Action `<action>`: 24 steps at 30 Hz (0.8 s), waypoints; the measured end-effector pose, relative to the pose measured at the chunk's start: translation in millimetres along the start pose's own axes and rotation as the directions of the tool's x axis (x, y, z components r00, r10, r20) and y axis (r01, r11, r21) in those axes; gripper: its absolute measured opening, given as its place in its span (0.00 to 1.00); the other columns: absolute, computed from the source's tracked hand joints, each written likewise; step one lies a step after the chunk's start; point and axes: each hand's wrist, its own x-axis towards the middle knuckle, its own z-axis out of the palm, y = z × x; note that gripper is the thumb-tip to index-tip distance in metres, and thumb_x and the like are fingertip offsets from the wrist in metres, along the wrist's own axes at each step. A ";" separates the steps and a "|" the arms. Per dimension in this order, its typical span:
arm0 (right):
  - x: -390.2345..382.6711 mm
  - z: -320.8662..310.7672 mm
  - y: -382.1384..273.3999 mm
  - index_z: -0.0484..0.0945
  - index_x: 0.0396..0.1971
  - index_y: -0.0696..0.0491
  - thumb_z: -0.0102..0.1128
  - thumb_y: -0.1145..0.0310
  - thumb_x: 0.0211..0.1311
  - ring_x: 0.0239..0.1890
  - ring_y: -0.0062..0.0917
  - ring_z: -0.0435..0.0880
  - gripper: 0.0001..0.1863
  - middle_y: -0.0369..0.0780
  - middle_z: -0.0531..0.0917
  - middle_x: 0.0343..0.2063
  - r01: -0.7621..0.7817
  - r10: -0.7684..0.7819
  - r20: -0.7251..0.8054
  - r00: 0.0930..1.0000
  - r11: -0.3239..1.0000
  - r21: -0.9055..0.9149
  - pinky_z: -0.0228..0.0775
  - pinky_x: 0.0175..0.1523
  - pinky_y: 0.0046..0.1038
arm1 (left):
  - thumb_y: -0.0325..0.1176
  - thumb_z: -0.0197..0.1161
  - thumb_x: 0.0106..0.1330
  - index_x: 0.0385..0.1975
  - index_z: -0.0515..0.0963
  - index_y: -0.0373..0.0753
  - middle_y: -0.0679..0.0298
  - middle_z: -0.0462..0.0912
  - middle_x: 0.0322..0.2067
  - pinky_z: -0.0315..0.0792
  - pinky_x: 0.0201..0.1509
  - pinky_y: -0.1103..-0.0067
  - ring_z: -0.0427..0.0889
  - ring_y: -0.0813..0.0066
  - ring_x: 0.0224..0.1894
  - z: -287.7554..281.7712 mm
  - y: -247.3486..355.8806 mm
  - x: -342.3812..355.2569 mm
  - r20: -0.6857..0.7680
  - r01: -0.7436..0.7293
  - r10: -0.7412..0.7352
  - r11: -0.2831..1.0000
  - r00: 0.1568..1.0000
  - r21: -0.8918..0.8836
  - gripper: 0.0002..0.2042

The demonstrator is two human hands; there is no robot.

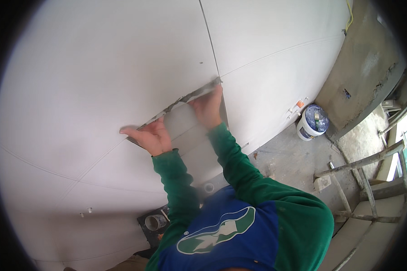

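A large white wall tile (108, 77) fills the upper left, with a ragged grey mortar band (178, 103) along its lower edge. My left hand (151, 137) grips this edge near its left end, thumb stretched out over the face and fingertips partly hidden behind the edge. At the right end, my right hand (208, 108) reaches up with its palm showing, the fingers mostly hidden at the edge. Between my hands lies a pale grey surface (181, 119); I cannot tell how deep it sits. A dark joint runs up the wall beside my right hand.
A white bucket (306, 131) with a blue-stained top and a brush stands on the grey floor at right. Metal scaffold bars (371, 158) stand at far right. A cup-like container (155, 222) is low by the wall. White clips and an orange piece (299, 104) stick out of the wall.
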 end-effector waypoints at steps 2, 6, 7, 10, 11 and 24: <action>9.7 -25.3 5.3 0.59 0.61 0.55 0.39 0.43 0.63 0.61 0.41 0.66 0.36 0.46 0.65 0.61 -0.036 0.035 0.087 0.996 0.999 0.001 0.64 0.57 0.53 | 0.68 0.53 0.58 0.62 0.57 0.42 0.56 0.62 0.62 0.63 0.62 0.54 0.65 0.57 0.59 5.2 -2.6 0.9 0.008 -0.012 0.012 1.000 1.000 0.000 0.41; 9.0 -48.2 -1.9 0.61 0.61 0.56 0.45 0.52 0.64 0.61 0.39 0.67 0.30 0.46 0.65 0.61 -0.038 0.039 0.273 0.961 0.999 -0.011 0.68 0.55 0.52 | 0.62 0.61 0.57 0.60 0.57 0.34 0.50 0.63 0.60 0.65 0.62 0.52 0.66 0.53 0.59 -6.5 -11.1 5.2 -0.051 0.006 -0.006 1.000 0.999 -0.001 0.42; 8.6 -52.7 -2.0 0.61 0.61 0.57 0.46 0.56 0.64 0.62 0.39 0.67 0.29 0.46 0.65 0.60 -0.041 0.023 0.292 0.956 0.998 0.056 0.69 0.55 0.51 | 0.60 0.63 0.57 0.60 0.58 0.32 0.49 0.63 0.59 0.66 0.62 0.52 0.66 0.52 0.59 -10.5 -14.6 6.9 -0.096 0.003 -0.003 1.000 0.995 0.001 0.42; 20.0 -68.8 9.2 0.60 0.61 0.59 0.46 0.66 0.63 0.62 0.36 0.65 0.27 0.45 0.65 0.60 0.028 -0.087 0.325 0.942 0.983 0.181 0.71 0.54 0.47 | 0.48 0.66 0.59 0.58 0.55 0.24 0.41 0.62 0.59 0.61 0.64 0.46 0.64 0.44 0.60 -16.4 -22.6 17.2 0.094 -0.028 0.038 0.994 0.995 -0.103 0.39; 20.4 -77.0 18.5 0.60 0.62 0.60 0.46 0.69 0.63 0.63 0.35 0.65 0.27 0.44 0.65 0.60 0.062 -0.125 0.322 0.938 0.978 0.200 0.72 0.54 0.45 | 0.46 0.66 0.60 0.58 0.55 0.22 0.40 0.61 0.59 0.60 0.65 0.45 0.64 0.41 0.61 -24.3 -25.1 20.2 0.111 -0.047 0.057 0.995 0.992 -0.092 0.38; 10.5 -103.5 56.7 0.48 0.68 0.60 0.54 0.79 0.54 0.68 0.33 0.58 0.41 0.45 0.49 0.69 0.434 -0.443 0.282 0.851 0.896 0.095 0.61 0.65 0.40 | 0.35 0.63 0.62 0.65 0.33 0.22 0.38 0.34 0.68 0.48 0.72 0.51 0.34 0.39 0.70 -45.9 -43.0 14.1 0.465 0.156 -0.156 0.987 0.871 0.039 0.46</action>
